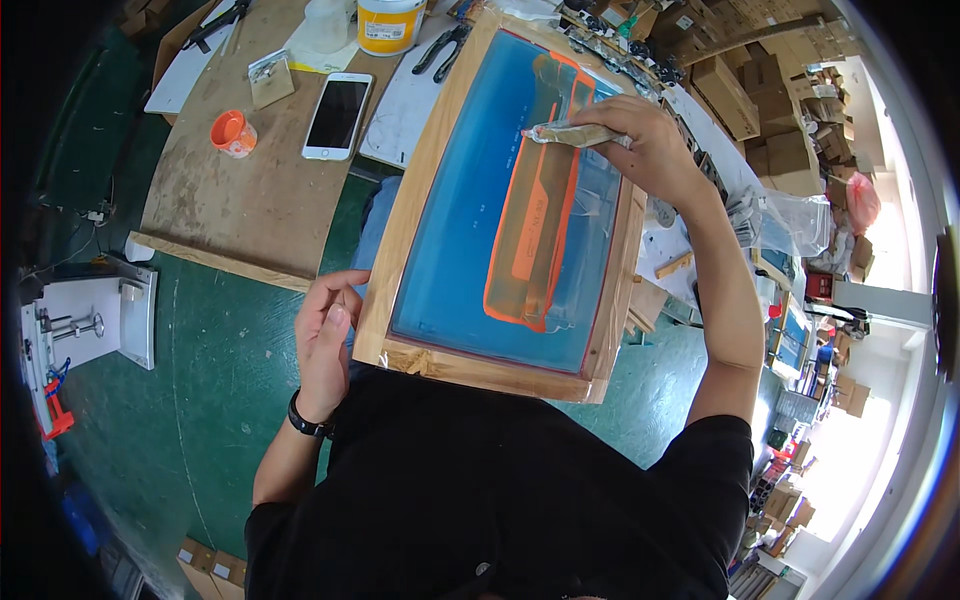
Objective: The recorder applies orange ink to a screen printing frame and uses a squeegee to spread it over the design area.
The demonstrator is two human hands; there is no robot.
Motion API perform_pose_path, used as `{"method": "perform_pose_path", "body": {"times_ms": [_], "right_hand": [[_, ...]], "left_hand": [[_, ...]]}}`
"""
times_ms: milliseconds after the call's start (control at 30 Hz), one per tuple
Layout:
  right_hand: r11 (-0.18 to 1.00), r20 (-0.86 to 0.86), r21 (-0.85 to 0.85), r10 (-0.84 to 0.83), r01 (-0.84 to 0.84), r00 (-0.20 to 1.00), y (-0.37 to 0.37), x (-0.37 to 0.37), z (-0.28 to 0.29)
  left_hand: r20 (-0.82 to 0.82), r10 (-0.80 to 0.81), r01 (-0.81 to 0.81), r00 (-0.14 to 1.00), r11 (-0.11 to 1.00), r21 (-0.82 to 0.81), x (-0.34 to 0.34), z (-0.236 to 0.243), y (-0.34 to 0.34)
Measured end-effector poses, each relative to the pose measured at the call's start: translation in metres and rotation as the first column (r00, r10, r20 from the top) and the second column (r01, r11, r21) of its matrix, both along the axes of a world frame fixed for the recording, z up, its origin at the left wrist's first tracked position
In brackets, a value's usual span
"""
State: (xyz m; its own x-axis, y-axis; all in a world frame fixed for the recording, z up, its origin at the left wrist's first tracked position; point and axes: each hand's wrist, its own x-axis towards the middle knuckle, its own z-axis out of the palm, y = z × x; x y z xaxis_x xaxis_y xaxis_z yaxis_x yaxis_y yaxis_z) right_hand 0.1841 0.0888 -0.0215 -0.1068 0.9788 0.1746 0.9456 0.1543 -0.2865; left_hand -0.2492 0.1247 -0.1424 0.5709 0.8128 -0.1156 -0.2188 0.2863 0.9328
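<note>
A blue screen [450, 220] in a wooden frame [402, 190] tilts in front of me, with a long band of orange ink [530, 230] on its right half. My left hand [328, 340] grips the frame's lower left edge, fingers curled against it and partly hidden. Over the upper part of the ink, my right hand [650, 150] holds a narrow, stained, pale tool [560, 132], perhaps a scraper, with orange at its tip. Whether that tip touches the mesh is unclear.
Behind the frame, a worktable [180, 190] holds an orange-smeared cup [232, 138], a phone [335, 117], a yellow tub [385, 25] and black-handled pliers [440, 55]. Cardboard boxes [720, 95] crowd the right. A white metal fixture [130, 320] stands at left.
</note>
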Motion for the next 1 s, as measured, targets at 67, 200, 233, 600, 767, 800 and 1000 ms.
{"method": "perform_pose_path", "body": {"times_ms": [67,200,233,600,767,800,1000], "right_hand": [[1.0,-0.006,-0.004,0.005,-0.005,1.0,-0.002,-0.002,-0.001],[1.0,-0.023,-0.016,0.022,-0.022,0.999,-0.006,-0.007,-0.002],[0.999,-0.026,-0.004,0.035,-0.035,0.999,-0.007,-0.009,-0.002],[0.988,-0.026,0.044,0.15,-0.149,0.988,-0.024,-0.039,0.003],[0.985,-0.019,0.032,0.168,-0.167,0.986,-0.035,-0.054,0.005],[0.984,-0.012,0.032,0.174,-0.173,0.985,-0.038,-0.057,0.004],[0.979,0.033,-0.009,0.204,-0.204,0.978,-0.055,-0.077,0.007]], "left_hand": [[-0.004,-0.002,0.002,1.0,1.0,-0.004,0.0,0.0,0.0],[-0.008,0.002,-0.002,1.0,1.0,-0.001,0.0,0.0,0.0],[-0.008,0.002,-0.002,1.0,1.0,0.001,0.0,0.0,-0.001],[-0.002,-0.005,0.005,1.0,1.0,-0.006,0.0,0.001,0.0],[0.002,-0.003,0.003,1.0,1.0,-0.012,0.001,0.003,0.001],[0.001,-0.001,0.001,1.0,1.0,-0.01,0.001,0.003,0.0],[0.014,0.0,0.0,1.0,1.0,-0.009,0.001,0.002,0.001]]}}
